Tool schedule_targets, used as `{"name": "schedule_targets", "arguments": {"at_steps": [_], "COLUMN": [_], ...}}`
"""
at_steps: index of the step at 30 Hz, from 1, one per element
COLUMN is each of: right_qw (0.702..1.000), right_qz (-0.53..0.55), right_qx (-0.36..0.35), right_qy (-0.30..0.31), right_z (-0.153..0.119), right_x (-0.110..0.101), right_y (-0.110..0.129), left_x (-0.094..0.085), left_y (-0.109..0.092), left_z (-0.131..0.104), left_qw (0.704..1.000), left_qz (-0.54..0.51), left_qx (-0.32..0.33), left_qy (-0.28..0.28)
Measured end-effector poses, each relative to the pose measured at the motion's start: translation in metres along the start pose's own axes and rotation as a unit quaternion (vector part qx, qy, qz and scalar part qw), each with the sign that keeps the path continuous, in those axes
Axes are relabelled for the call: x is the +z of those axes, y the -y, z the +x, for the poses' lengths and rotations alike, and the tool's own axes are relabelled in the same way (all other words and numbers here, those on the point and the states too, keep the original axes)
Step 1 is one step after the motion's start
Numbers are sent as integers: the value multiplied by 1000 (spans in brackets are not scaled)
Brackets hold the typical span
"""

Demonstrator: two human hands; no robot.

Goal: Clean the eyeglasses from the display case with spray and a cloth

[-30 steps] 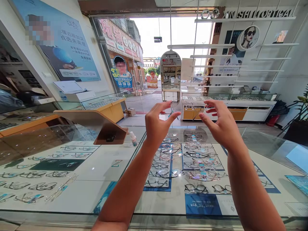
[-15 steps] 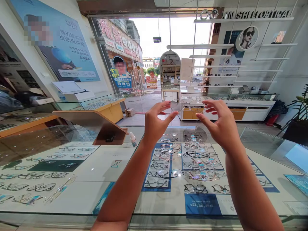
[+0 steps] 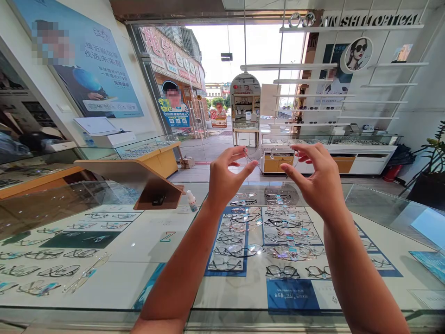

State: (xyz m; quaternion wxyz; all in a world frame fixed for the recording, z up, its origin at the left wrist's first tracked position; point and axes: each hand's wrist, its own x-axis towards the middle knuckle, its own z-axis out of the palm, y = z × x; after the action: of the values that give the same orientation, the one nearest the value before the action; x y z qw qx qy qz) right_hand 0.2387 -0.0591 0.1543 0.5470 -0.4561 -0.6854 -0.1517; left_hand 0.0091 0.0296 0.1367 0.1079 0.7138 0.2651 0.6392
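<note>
A thin, clear-lensed pair of glasses is held up above the glass counter, stretched between both hands. My left hand has its fingertips at the left side of the frame, with thumb and index finger curved around it. At the frame's right side, my right hand grips in the same curved way. The thin rims are hard to make out against the bright background. Below the hands, rows of glasses lie in the glass display counter.
A brown angled stand and a small white bottle are on the counter, left of my arms. More glasses lie in the case at the left. Beyond are an arched mirror, a white cabinet and a potted plant.
The held glasses have tilted slightly between the hands. My right hand has shifted very slightly left; my left hand is nearly unchanged.
</note>
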Motion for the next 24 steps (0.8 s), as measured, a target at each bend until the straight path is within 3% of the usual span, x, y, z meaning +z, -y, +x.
{"name": "schedule_targets", "arguments": {"at_steps": [24], "right_qw": [997], "right_qz": [-1], "right_qx": [45], "right_qy": [59], "right_z": [-3], "right_x": [2], "right_y": [-10], "left_x": [6], "left_y": [-8], "left_z": [-7], "left_qw": [985], "left_qz": [123], "left_qx": [103], "left_qy": [-67]}}
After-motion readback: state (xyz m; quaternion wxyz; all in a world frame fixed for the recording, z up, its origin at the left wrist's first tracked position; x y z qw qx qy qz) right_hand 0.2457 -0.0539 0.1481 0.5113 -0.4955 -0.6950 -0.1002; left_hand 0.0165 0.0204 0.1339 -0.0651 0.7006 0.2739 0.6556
